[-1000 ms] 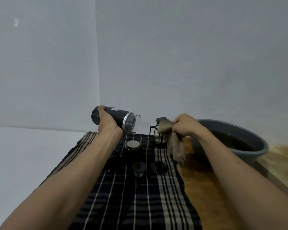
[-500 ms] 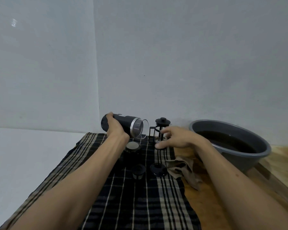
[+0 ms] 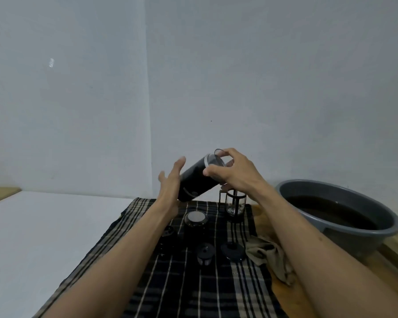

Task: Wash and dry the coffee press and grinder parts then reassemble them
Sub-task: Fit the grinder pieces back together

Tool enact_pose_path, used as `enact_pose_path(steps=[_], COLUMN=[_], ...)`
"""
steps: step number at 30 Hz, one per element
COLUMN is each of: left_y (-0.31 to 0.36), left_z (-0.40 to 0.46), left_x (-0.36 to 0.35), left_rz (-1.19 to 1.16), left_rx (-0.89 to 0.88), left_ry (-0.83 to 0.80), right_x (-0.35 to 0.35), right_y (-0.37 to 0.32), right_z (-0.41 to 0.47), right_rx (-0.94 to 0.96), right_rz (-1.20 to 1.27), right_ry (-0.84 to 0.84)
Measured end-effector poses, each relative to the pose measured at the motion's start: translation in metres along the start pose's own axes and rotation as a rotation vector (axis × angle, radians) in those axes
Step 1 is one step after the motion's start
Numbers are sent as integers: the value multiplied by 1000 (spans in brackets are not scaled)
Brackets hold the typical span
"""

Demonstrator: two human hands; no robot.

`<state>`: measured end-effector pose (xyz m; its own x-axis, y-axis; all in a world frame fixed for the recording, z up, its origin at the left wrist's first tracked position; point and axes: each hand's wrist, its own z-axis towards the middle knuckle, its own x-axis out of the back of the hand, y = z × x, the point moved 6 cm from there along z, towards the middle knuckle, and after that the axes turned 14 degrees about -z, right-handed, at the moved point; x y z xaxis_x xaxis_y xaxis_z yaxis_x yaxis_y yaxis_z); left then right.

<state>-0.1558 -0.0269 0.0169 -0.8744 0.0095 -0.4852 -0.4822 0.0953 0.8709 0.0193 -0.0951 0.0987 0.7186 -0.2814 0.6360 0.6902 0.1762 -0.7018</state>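
Grinder (image 3: 197,180) tilted in mid-air, right hand (image 3: 233,172) grip pinching its clear top end, left hand (image 3: 171,182) spread flat beside its body.

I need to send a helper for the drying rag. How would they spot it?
Start at the grey basin of dark water. Beside it, at the right edge of the plaid towel, lies the rag: the only crumpled, plain tan cloth among hard black parts.

One grinder body (image 3: 197,180) is held up in two hands, left (image 3: 170,182) and right (image 3: 233,173). One coffee press (image 3: 234,203) and four small loose parts (image 3: 205,253) sit on one plaid cloth (image 3: 193,290). One rag (image 3: 269,255) and one basin (image 3: 345,216) are at the table's right edge.
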Motion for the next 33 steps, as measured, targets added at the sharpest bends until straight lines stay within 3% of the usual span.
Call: enact_pose_path(steps=[3,7,12,14,17,19,29,33], left_y=[-4,-27,-29,-33,-46,-51,-43,-28], left_z=[-2,-6,-4,-2,-5,-7,-5,-2], left_x=[-1,0,10,22,32,32,43,57], left_rz=[-31,-315,-432,-466,-524,-544,-556,-476], left_rx=[116,297,253,274,319,339,320,236], left_ry=[-175,-88,45,91,109,99,121,128], right_x=[9,3,-9,-19,-56,-75,-86,-43], right_y=[-1,6,45,74,117,134,122,83], right_z=[5,8,3,-5,-27,-39,-37,-10], right_rx=[-69,-125,-143,-158,-160,-193,-159,-95], right_rz=[80,135,269,67,-546,-701,-943,-665], right_ry=[-13,-75,-291,-357,-605,-706,-696,-481])
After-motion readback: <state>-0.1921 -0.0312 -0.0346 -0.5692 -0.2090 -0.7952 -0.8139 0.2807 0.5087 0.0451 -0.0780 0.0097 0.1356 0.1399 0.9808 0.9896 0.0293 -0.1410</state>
